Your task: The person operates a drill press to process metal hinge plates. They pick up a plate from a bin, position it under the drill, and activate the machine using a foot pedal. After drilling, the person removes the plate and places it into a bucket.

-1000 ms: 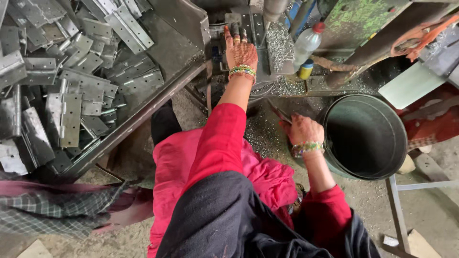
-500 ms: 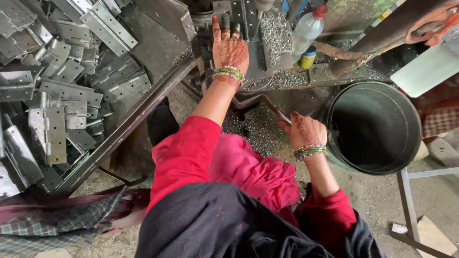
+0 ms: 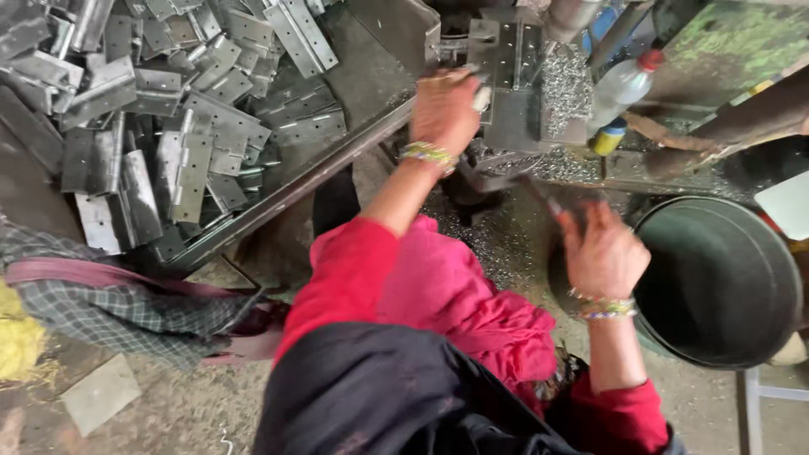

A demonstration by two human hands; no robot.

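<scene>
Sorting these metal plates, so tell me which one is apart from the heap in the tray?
The flat plate standing on the machine by the left hand; the other plates lie heaped in the tray.

I am watching through one head-worn camera, looking steeply down from close above, facing the far workbench (image 3: 539, 164).

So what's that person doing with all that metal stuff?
A person in red sleeves sits at a metal machine. The left hand rests on a flat grey metal plate on the machine, and the right hand grips a dark lever handle. A tray of grey metal hinges lies left, a dark round bucket right.
</scene>
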